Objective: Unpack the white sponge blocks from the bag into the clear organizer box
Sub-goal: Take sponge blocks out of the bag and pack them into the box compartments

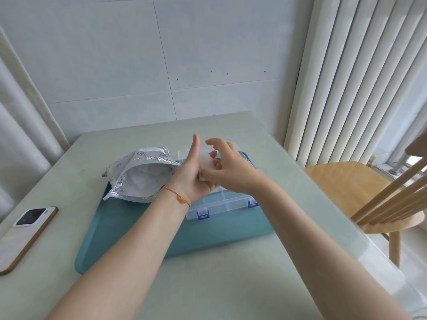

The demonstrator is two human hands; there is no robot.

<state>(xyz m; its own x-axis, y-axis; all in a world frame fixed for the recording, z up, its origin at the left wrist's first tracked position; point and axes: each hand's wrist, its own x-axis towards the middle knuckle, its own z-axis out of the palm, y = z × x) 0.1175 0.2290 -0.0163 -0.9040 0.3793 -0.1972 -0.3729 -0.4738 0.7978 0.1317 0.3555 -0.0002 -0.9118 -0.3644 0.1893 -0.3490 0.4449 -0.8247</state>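
A white sponge block [206, 160] lies in the palm of my left hand [193, 173], held above the clear organizer box [221, 200]. My right hand [227, 168] pinches the block's near edge with thumb and fingers, the other fingers spread. The box has blue latches at its front and stands on a teal mat [143, 229]. A silvery plastic bag [138, 175] lies open on the mat's left part, with more white sponge visible inside it. Both hands hide most of the box's compartments.
A phone [25, 232] lies face down at the table's left edge. A wooden chair [360, 192] stands to the right of the pale green table [208, 285]. The wall and a white radiator are behind.
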